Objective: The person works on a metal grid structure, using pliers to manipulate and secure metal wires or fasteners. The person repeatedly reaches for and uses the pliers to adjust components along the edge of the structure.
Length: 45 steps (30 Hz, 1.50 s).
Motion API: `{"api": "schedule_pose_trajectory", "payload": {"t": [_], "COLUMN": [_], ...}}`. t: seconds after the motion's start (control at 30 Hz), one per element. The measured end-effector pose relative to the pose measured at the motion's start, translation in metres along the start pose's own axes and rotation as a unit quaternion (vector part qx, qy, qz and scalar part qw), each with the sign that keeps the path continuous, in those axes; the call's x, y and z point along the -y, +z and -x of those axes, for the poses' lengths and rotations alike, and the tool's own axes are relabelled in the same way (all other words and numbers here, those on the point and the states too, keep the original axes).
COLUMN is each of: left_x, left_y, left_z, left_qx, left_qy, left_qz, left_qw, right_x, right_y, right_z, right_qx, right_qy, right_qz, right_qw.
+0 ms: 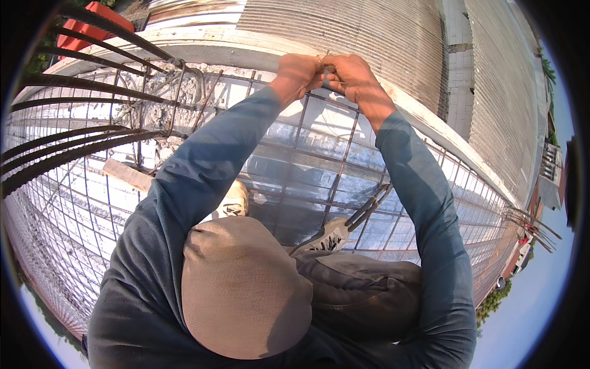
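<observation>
My left hand [301,72] and my right hand [355,75] meet at the far edge of a grid of rebar [300,126]. Fingers of both are bent and pinched together. A thin strand, like tie wire [327,54], pokes up between them; most of what they grip is hidden by the fingers. Below the hands, the crossed bars lie over a pale, partly shadowed surface. Two dark, slim handle-like bars [369,208] lean beside my right shoe [329,237]; what they belong to is unclear.
Thick ribbed bars [92,89] jut out at the left, by rough concrete [157,101]. A wooden piece [127,174] lies on the mesh near them. Past a pale edge board [424,120] are corrugated sheets [344,31]. More bar ends [534,224] stick out at the right.
</observation>
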<state>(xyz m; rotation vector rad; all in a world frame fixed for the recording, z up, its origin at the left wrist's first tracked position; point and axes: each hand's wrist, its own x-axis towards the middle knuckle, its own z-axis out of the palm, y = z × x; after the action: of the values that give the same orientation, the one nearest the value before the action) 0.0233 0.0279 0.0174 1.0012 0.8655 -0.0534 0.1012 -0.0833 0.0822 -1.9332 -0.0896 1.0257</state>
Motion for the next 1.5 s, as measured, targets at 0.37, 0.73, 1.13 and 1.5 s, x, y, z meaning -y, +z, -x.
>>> {"api": "schedule_pose_trajectory", "payload": {"t": [0.37,0.73,1.13,1.5], "left_x": [0.004,0.025,0.029,0.025], "left_y": [-0.004,0.017,0.025,0.011], "left_z": [-0.01,0.0,-0.009,0.008], "left_qx": [0.002,-0.027,-0.146,-0.163], "left_qy": [0.058,0.109,0.206,0.324], "left_qz": [-0.046,0.037,-0.079,-0.332], "left_qw": [0.997,0.993,0.964,0.871], "right_x": [-0.006,-0.013,0.0,-0.033], "right_y": [0.004,-0.019,-0.022,-0.034], "right_z": [-0.013,-0.024,-0.026,-0.024], "right_qx": [0.025,0.004,0.016,-0.092], "right_qy": [0.053,-0.005,-0.154,-0.24], "right_qz": [-0.117,0.028,0.154,0.217], "right_qw": [0.991,1.0,0.976,0.942]}}
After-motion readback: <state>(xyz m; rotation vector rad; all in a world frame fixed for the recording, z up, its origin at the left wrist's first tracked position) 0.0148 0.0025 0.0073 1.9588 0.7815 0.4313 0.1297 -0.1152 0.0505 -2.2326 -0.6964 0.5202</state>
